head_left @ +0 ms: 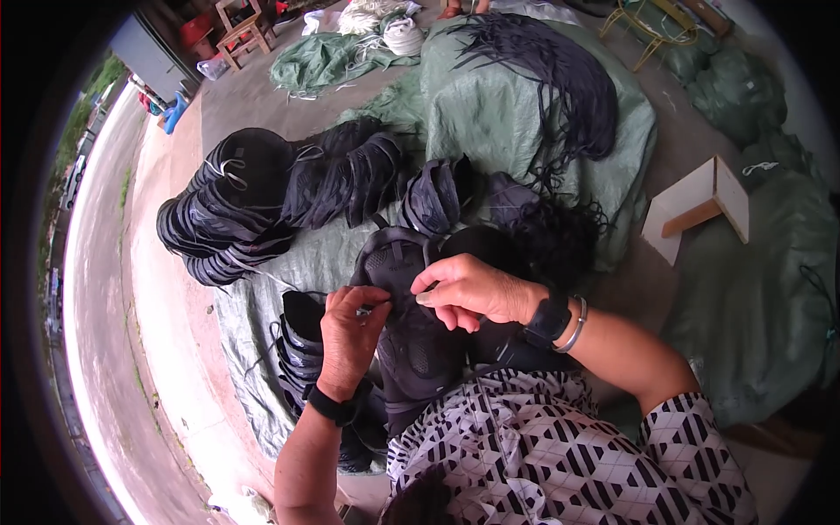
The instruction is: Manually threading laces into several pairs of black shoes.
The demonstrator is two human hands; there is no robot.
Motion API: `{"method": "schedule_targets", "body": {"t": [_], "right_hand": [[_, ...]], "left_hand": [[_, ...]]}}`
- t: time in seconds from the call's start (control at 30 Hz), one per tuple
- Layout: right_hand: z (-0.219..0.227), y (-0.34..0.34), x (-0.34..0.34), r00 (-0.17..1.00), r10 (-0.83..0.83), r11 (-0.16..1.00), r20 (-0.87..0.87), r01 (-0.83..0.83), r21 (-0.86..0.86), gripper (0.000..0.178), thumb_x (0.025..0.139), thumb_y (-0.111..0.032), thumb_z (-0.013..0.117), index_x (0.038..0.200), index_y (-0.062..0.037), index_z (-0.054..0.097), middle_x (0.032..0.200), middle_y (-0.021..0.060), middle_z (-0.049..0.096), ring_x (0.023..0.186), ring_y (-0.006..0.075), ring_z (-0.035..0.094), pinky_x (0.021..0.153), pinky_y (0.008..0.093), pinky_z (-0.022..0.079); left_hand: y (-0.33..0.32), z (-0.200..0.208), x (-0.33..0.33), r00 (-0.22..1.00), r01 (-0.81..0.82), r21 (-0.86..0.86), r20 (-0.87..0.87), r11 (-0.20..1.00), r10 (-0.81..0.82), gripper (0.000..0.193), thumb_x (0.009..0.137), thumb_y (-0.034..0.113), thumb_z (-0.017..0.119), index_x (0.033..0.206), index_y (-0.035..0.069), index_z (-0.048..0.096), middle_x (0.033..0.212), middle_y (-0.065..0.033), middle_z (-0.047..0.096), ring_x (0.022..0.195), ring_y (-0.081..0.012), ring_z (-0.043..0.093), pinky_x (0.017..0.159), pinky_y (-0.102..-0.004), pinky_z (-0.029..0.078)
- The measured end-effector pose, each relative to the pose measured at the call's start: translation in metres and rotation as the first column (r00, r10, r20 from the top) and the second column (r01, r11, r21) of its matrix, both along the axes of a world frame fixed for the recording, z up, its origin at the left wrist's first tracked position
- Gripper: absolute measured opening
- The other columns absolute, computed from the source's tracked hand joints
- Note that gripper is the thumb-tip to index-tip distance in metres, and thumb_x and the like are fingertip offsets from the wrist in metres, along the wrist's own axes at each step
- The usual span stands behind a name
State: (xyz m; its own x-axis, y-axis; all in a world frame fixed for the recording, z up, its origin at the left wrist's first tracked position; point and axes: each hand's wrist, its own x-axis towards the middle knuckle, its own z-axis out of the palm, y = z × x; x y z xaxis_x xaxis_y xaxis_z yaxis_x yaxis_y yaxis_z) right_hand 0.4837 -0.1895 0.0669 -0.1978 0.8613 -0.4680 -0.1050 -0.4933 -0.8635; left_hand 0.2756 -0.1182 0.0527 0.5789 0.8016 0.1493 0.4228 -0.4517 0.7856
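A black shoe upper (420, 354) with mesh panels lies across my lap, its toe end toward me. At its left edge my left hand (353, 337) is closed in a pinch, thumb against the fingertips. Over its right side my right hand (481, 293) also pinches, thumb and forefinger together, the other fingers curled. Whatever thin thing sits between either set of fingertips is too dark and small to make out. A heap of loose black laces (569, 79) drapes over a green-covered mound (481, 96) ahead of me.
Bundled stacks of dark shoe uppers (227, 210) lie ahead on the left; another stack (302, 341) stands beside my left forearm. A tangle of black cords (560, 232) sits ahead right. Farther right are a white board piece (704, 206) and green sacks (752, 289). A wooden chair (238, 33) stands far left.
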Motion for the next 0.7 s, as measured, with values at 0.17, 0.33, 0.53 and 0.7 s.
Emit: {"method": "schedule_targets", "body": {"t": [0.17,0.33,0.53,0.7], "right_hand": [[-0.004,0.002,0.006,0.974,-0.012,0.994,-0.226,-0.012,-0.107,0.036,0.087,-0.017,0.059,0.115,0.0057,0.052,0.064,0.008,0.059,0.039,0.0097,0.049,0.036,0.0208,0.037],[-0.003,-0.004,0.006,0.995,0.054,0.998,-0.087,-0.057,-0.033,0.04,0.089,-0.017,0.056,0.123,0.0044,0.049,0.067,0.0089,0.061,0.041,0.0107,0.055,0.037,0.0195,0.039],[-0.011,-0.011,0.009,0.976,-0.05,0.997,-0.213,0.035,-0.074,0.039,0.089,-0.017,0.056,0.121,0.0046,0.051,0.068,0.0089,0.063,0.042,0.0118,0.056,0.038,0.0196,0.041],[-0.014,-0.017,0.0,0.977,0.13,0.988,-0.168,-0.142,-0.067,0.035,0.089,-0.018,0.057,0.117,0.0025,0.055,0.072,0.0099,0.065,0.045,0.0128,0.059,0.039,0.0205,0.043]], "left_hand": [[-0.004,0.008,0.009,0.983,0.059,0.297,-0.185,0.953,-0.003,0.011,0.074,0.007,0.069,0.083,0.01,0.065,0.082,-0.0044,0.06,0.08,-0.0246,0.057,0.061,-0.0337,0.052],[-0.004,0.019,0.019,0.895,0.23,0.472,-0.446,0.851,0.005,0.01,0.074,0.015,0.068,0.081,0.015,0.062,0.078,-0.0014,0.056,0.08,-0.0218,0.059,0.057,-0.0341,0.051],[0.01,0.027,0.02,0.851,0.401,0.442,-0.504,0.802,-0.148,0.012,0.073,0.018,0.069,0.079,0.015,0.059,0.076,-0.0005,0.055,0.075,-0.0207,0.059,0.055,-0.0341,0.05],[0.004,0.019,0.028,0.847,0.332,0.549,-0.532,0.767,0.015,0.01,0.074,0.014,0.066,0.076,0.013,0.055,0.074,-0.0026,0.054,0.072,-0.0217,0.059,0.051,-0.034,0.051]]}}
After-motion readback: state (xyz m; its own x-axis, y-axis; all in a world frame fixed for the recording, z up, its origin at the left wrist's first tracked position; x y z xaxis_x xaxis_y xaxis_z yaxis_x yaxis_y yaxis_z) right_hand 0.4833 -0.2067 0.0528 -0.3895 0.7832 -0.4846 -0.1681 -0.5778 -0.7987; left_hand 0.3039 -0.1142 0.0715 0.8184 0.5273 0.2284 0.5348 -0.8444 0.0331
